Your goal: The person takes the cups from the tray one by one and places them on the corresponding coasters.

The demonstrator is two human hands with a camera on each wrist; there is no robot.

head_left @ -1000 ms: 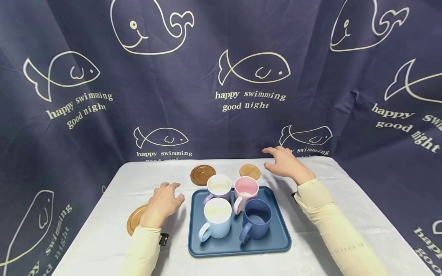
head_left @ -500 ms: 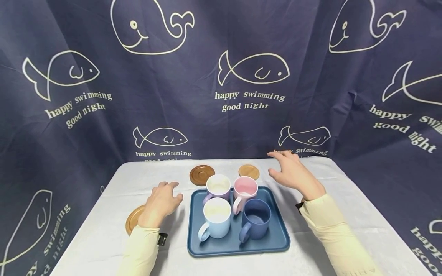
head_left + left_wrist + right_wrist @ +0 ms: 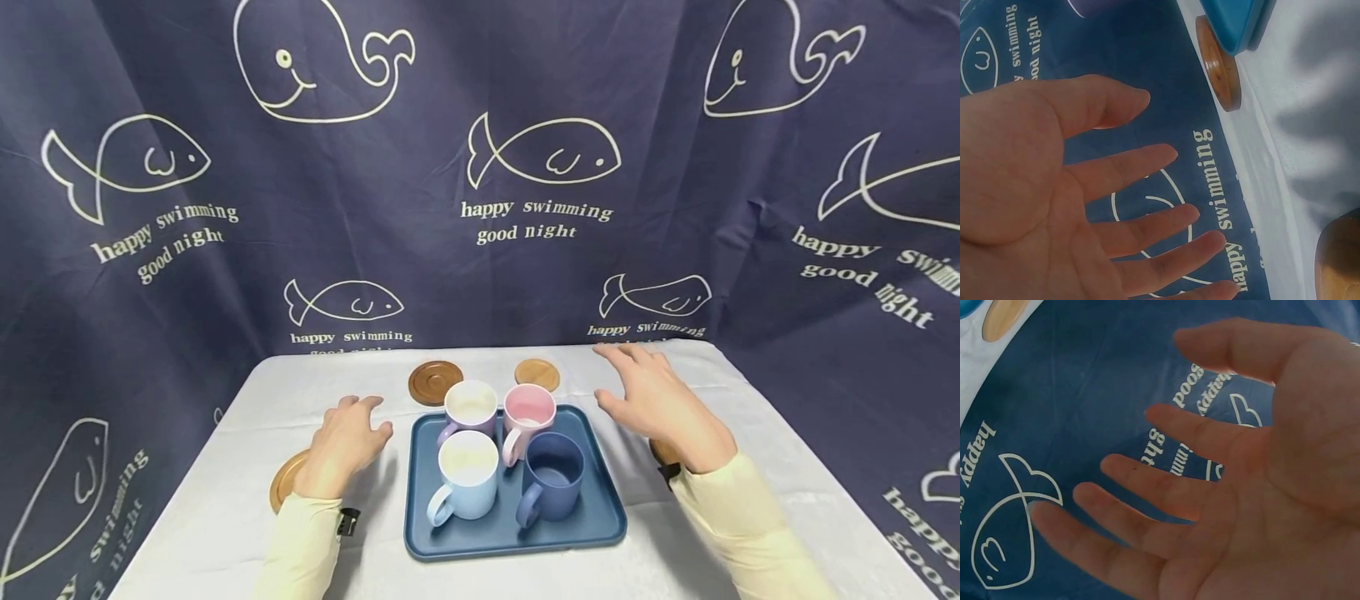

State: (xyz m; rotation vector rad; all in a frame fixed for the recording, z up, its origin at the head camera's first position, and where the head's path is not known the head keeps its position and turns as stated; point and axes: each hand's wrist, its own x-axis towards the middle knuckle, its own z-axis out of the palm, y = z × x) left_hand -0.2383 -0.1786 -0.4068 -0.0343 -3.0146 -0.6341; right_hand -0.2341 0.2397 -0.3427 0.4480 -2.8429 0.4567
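Observation:
My left hand (image 3: 341,446) hovers left of the blue tray (image 3: 517,546), fingers spread and nothing held; its palm faces the camera in the left wrist view. To the tray's right my right hand (image 3: 660,404) is raised with loose, parted fingers, also holding nothing. Four mugs would be several: a light blue mug (image 3: 468,483) and a dark blue mug (image 3: 553,483) stand at the tray's front, a lilac mug (image 3: 471,408) with white inside and a pink mug (image 3: 528,417) behind them. All are upright, handles turned toward the near left.
Round wooden coasters lie around the tray: a dark brown coaster (image 3: 435,383) and a pale coaster (image 3: 537,375) behind it, a tan coaster (image 3: 285,482) partly under the left hand in view, and a brown coaster (image 3: 664,452) mostly hidden by the right hand. A dark blue printed curtain (image 3: 450,283) hangs behind the white-covered table.
My right hand has drawn back toward the near right, and a brown coaster beneath it has come into view. My left hand stays nearly in place; the view has shifted slightly.

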